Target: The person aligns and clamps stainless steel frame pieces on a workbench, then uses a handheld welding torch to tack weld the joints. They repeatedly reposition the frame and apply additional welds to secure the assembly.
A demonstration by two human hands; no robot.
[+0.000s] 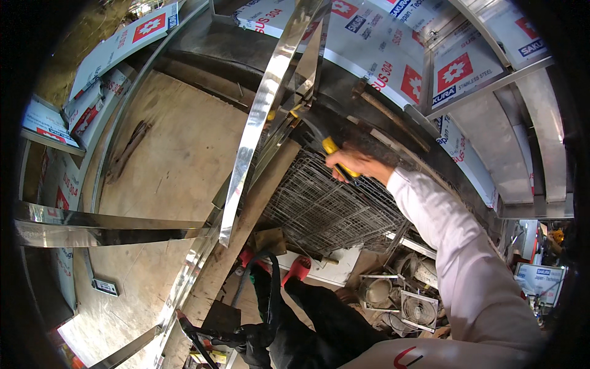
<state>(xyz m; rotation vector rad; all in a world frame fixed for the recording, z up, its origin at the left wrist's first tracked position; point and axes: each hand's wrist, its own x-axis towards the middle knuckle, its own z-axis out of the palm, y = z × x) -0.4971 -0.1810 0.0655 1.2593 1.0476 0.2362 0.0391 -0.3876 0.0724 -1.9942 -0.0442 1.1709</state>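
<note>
My right hand [351, 160] is closed around the yellow-and-black handle of a tool [332, 146]. A grey shaft runs from the handle up to the left, toward a yellow end beside the crossing metal strips; its exact kind is unclear. Close to that end, a long shiny metal strip [253, 144] stands tilted across the bench edge. Another shiny metal bar [187, 267] lies along the wooden edge. My left hand does not show. A black torch-like tool with a cable [209, 335] rests at the lower edge, near my legs.
A wooden board [175, 141] covers the bench at left, with rusty pliers [129, 147] on it. A hammer [393, 117] lies beyond my hand. Wire grating [332, 203] is below my arm. Film-covered steel panels [455, 74] stand at far right. Clutter [399, 295] fills the floor at right.
</note>
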